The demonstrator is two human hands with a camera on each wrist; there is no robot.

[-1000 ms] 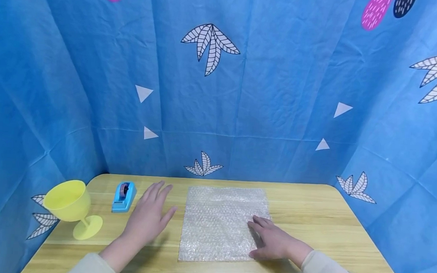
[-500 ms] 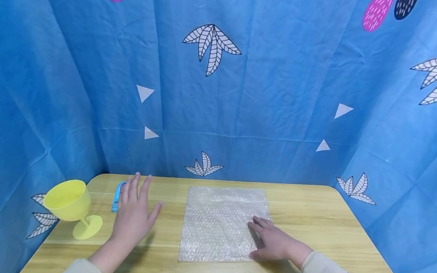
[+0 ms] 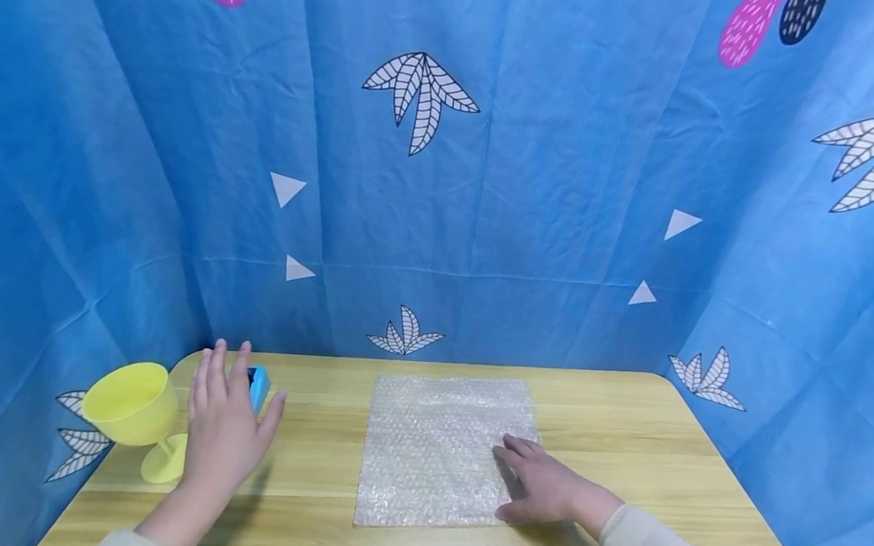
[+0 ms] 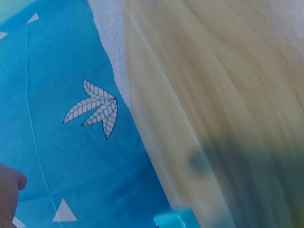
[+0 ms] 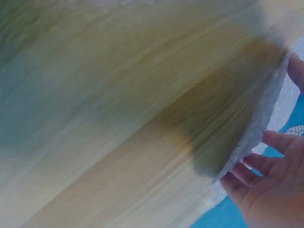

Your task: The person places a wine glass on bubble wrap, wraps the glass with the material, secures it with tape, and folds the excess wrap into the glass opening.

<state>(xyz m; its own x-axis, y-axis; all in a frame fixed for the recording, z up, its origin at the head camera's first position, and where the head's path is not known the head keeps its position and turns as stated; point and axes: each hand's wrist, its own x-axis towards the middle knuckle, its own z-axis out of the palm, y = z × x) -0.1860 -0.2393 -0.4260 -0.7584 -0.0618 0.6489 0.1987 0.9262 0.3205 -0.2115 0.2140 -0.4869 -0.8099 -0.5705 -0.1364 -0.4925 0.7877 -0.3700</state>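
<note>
A square sheet of bubble wrap (image 3: pixel 437 452) lies flat on the wooden table. My right hand (image 3: pixel 540 484) rests on its right edge with relaxed fingers; in the right wrist view the fingertips of that hand (image 5: pixel 273 183) touch the edge of the wrap (image 5: pixel 256 128). Raised with fingers spread and holding nothing, my left hand (image 3: pixel 220 427) is between the yellow goblet (image 3: pixel 132 405) and the blue tape dispenser (image 3: pixel 259 387), partly covering both. The left wrist view catches a bit of the hand (image 4: pixel 8 194) and a corner of the dispenser (image 4: pixel 178 218).
The wooden table (image 3: pixel 636 452) has rounded back corners. Behind it and along both sides hangs a blue curtain (image 3: pixel 547 188) with leaf and triangle prints. The goblet stands near the table's left edge.
My left hand has moved left, across the tape dispenser and towards the goblet, whose base it now partly covers. My right hand has stayed on the edge of the bubble wrap.
</note>
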